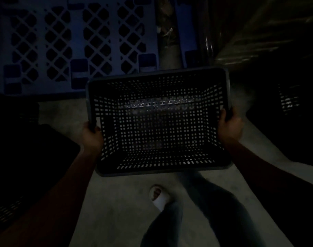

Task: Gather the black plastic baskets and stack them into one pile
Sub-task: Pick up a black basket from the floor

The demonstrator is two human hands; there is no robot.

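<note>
Your left hand [92, 134] and right hand [229, 124] gripped the black basket [157, 122] above concrete floor [114, 196], blue pallet [63, 45] beyond it.

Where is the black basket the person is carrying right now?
In the head view the black basket sits mid-frame, held up over the concrete floor, with the left hand and right hand gripping its side rims, just in front of the blue pallet.
</note>
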